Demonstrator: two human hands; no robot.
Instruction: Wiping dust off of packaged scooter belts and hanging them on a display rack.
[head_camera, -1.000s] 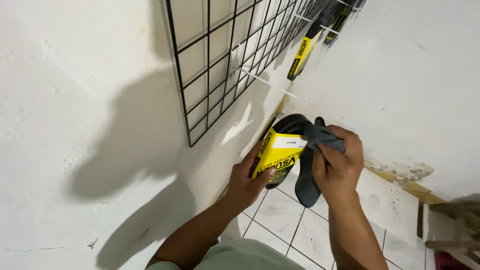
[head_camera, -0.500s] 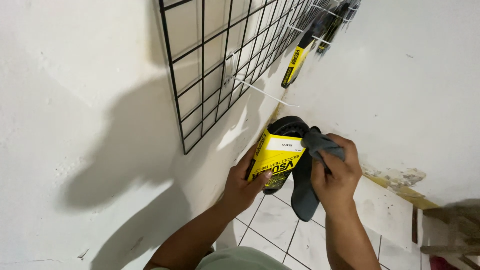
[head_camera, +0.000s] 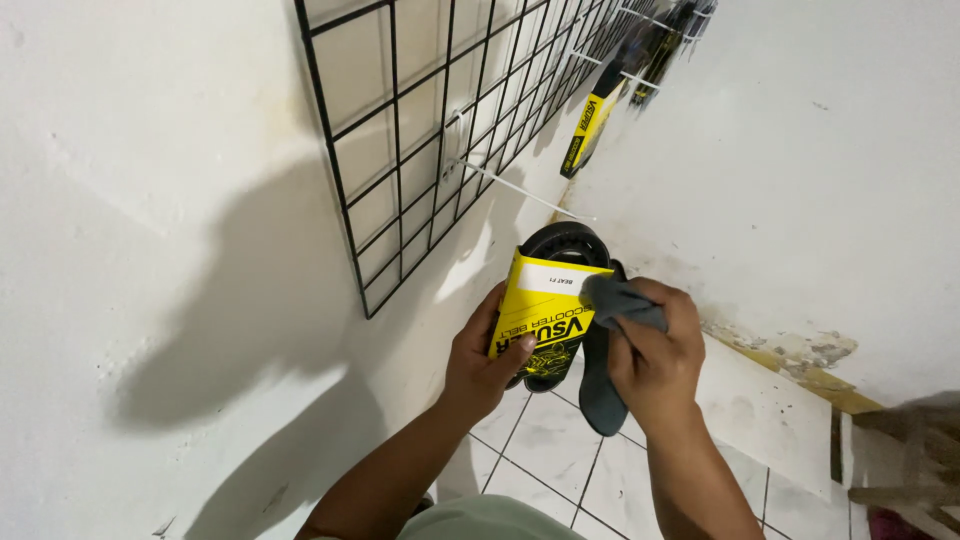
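Hands up near white wall corner. Left hand (head_camera: 488, 355) wrapped around lower part of black rubber belt (head_camera: 562, 243) in yellow card sleeve (head_camera: 545, 312), thumb pressed on front of card, other fingers behind. Right hand (head_camera: 652, 355) closed tight on grey cloth (head_camera: 601, 372), pressing one bunched end against right edge of sleeve, rest of cloth dangling below.

Belt held in air, close in front of wall, just under long white peg (head_camera: 520, 190) sticking out from black wire grid (head_camera: 440, 120). More belts in yellow sleeves (head_camera: 590, 125) hanging farther along grid. White floor tiles (head_camera: 545, 440) down below.

Belt probably light, bendy and a bit springy, not easy to break. Rubber likely grippy, not slippery. Card sleeve thin and smooth, easy to crush or dent, so gentle squeeze best. Good place to hold: low on sleeve, where card and rubber sit together, just like now. Cloth soft and floppy, no shape of its own.

Long way of belt running up and down, leaning a little to right at top. Rounded black loop poking out above sleeve, pointing up toward peg. Printed front of sleeve facing camera.
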